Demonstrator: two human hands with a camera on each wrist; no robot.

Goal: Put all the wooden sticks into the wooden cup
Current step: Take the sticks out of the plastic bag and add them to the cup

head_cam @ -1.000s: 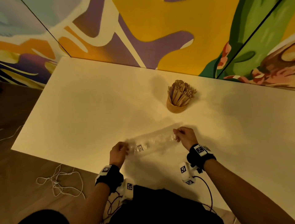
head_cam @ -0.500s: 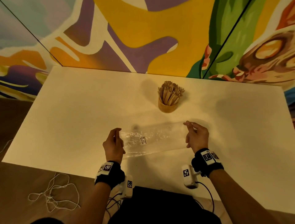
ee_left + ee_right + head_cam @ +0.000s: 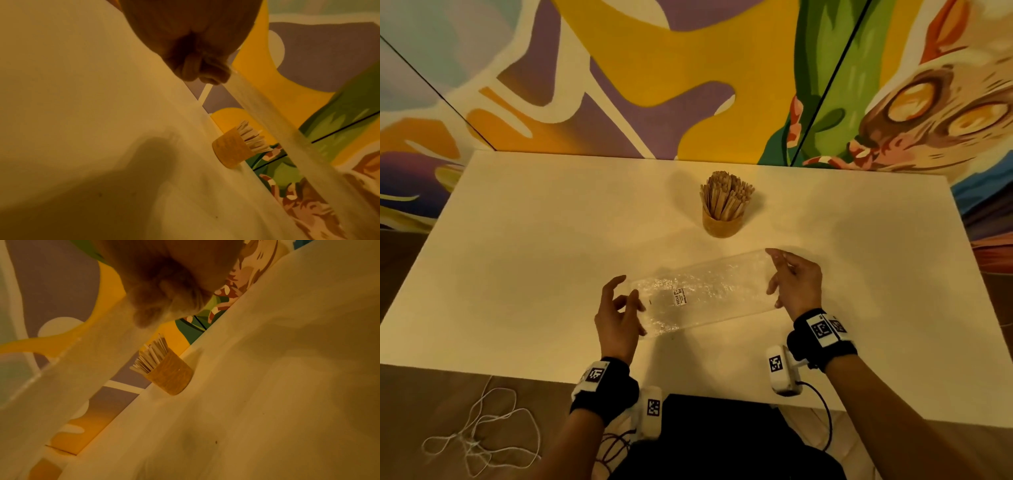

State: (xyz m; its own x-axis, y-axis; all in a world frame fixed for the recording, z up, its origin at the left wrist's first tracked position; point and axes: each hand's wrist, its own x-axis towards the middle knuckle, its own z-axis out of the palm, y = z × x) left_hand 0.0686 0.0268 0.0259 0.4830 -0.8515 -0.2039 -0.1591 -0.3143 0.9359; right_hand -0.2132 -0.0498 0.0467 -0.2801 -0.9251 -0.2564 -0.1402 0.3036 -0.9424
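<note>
White table (image 3: 524,260), wooden cup (image 3: 722,224) upright

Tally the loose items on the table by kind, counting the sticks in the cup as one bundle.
Wooden cup: 1
Bundle of wooden sticks, standing in the cup: 1
Clear plastic bag, held between the left hand and right hand: 1
Total: 3
</note>
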